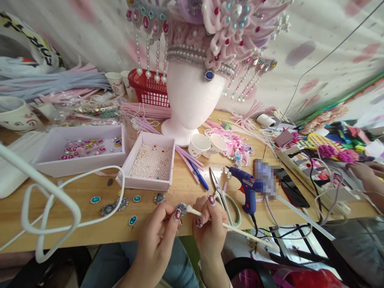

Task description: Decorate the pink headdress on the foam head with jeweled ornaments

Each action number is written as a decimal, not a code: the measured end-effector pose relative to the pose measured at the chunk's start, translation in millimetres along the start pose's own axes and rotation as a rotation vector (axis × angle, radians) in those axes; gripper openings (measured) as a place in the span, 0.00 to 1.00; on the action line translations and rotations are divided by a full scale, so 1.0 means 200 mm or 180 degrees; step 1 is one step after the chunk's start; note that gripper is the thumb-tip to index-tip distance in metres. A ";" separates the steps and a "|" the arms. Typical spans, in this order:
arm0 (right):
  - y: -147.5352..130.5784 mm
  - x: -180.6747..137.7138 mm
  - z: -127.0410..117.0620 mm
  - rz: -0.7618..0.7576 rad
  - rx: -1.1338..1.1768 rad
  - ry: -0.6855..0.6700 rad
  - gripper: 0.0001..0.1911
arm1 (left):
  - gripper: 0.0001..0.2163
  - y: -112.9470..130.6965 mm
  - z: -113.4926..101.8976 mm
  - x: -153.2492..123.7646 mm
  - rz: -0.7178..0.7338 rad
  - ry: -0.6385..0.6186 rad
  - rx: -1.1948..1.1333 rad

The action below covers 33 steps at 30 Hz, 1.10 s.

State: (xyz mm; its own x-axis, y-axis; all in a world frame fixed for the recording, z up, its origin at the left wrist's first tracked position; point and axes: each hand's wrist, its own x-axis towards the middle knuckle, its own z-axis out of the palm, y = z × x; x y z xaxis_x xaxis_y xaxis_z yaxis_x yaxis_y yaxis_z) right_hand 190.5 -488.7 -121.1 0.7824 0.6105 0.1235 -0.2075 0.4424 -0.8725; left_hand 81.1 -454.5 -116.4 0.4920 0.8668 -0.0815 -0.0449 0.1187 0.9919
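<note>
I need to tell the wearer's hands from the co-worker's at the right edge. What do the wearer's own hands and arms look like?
Both are bare: no gloves, rings or sleeves show to the frame's bottom edge. The left hand and right hand have long nails painted glossy dark red, some with glittery tips.

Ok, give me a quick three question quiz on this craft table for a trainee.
1. True or false: the left hand pinches a round silver setting.
2. What does the right hand hold? A) scissors B) white glue stick C) blue pen
3. What fills the small pink box in front of the foam head?

Key:
1. True.
2. B, the white glue stick; the scissors lie on the table.
3. Pearl beads.
</note>
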 end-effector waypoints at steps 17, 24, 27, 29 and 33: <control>-0.01 0.00 0.01 -0.0032 -0.0294 0.0066 0.27 | 0.18 0.08 0.01 0.00 -0.0469 0.0061 -0.0486; -0.01 -0.01 0.01 -0.0034 -0.0280 0.0085 0.27 | 0.19 0.05 -0.01 0.01 -0.0469 -0.0120 -0.0471; -0.01 -0.01 0.01 -0.0028 -0.0223 0.0070 0.27 | 0.18 0.06 0.00 0.01 -0.0524 -0.0070 -0.0449; -0.01 0.00 0.01 -0.0030 -0.0175 0.0046 0.27 | 0.18 0.07 0.00 0.01 -0.0555 -0.0040 -0.0454; -0.01 0.00 0.01 -0.0043 -0.0164 0.0018 0.27 | 0.19 0.08 0.01 0.01 -0.0570 -0.0012 -0.0510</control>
State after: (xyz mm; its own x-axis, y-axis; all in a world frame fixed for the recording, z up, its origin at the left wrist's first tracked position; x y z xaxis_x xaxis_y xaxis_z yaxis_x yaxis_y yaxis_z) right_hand 190.4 -488.1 -118.3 0.7883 0.6008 0.1329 -0.1665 0.4162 -0.8939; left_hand 82.4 -452.1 -99.5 0.5077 0.8233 -0.2539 -0.0939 0.3458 0.9336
